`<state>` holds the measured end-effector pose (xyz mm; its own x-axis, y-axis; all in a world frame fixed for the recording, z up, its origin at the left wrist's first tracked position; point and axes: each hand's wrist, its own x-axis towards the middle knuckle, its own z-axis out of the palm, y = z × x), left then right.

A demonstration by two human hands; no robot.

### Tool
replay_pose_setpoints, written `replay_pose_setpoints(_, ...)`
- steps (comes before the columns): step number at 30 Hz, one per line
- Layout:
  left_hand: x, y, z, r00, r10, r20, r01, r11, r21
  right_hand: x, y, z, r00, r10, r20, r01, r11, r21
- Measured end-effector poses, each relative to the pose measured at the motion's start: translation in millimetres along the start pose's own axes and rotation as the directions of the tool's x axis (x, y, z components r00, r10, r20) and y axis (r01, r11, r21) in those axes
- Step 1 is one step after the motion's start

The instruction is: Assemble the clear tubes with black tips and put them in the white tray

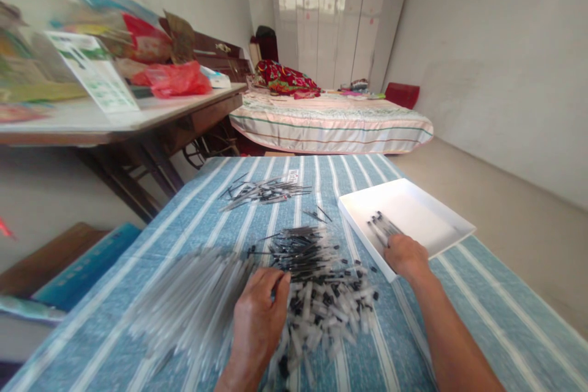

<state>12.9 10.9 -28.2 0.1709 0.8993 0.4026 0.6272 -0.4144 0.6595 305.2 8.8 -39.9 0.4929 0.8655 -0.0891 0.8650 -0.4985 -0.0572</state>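
Observation:
My left hand (263,309) is closed with curled fingers between a heap of clear plastic pen barrels (193,294) and a pile of thin dark pen refills (301,251); whatever it grips is hidden. Beside it on the right lies a heap of small translucent caps with black ends (331,309). My right hand (407,255) reaches over the near left side of a shallow white box (429,211). Its fingers are closed on the near end of a clear pen (386,228), among several black-tipped pens lying in the box.
A striped blue cloth (151,263) covers the table. Farther back lie another scattered pile of dark and clear refills (269,191) and a few loose dark pieces (318,214). A cluttered side table (151,113) stands at left, a bed (331,119) behind.

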Motion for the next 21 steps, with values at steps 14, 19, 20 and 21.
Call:
replay_pose_setpoints(14,-2,29,-0.7,0.795,-0.430,0.428,0.534,0.162,-0.830,-103,-98,-11,0.818,-0.548,-0.175,0.403,0.329,0.854)
replay_pose_setpoints(19,2,27,-2.8,0.747,-0.485,0.454,0.479,-0.080,-0.874,-123,-120,-5,0.846,-0.533,-0.035,0.124,0.133,0.983)
replay_pose_setpoints(20,2,27,-3.7,0.744,-0.496,0.447,0.466,-0.092,-0.880,-127,-123,-2,0.838,-0.546,0.007,0.061,0.106,0.993)
replay_pose_setpoints(21,3,28,-5.1,0.744,-0.503,0.439,0.453,-0.103,-0.886,-131,-126,0,0.828,-0.557,0.061,-0.008,0.097,0.995)
